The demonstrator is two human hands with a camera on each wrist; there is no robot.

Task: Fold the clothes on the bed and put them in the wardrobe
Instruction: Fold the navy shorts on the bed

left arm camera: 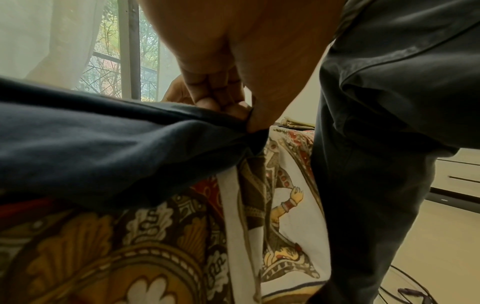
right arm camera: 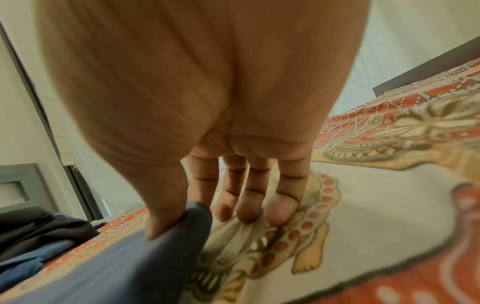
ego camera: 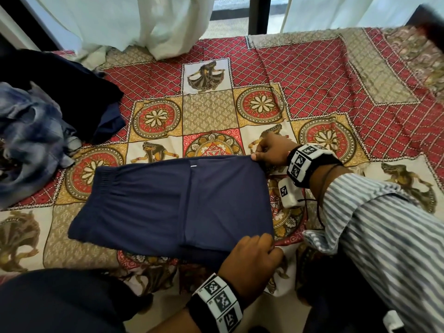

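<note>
Two hands [ego camera: 249, 258] [ego camera: 270, 151] pinch smooth navy folded shorts [ego camera: 173, 200].

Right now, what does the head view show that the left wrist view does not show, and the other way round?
Only the head view shows the whole navy shorts lying flat, the pile of unfolded clothes at the left of the bed, and the right hand pinching the far corner. Only the left wrist view shows the window bars and drawer fronts behind the person's leg. Both show the left hand gripping the near corner of the shorts on the patterned bedsheet.
</note>
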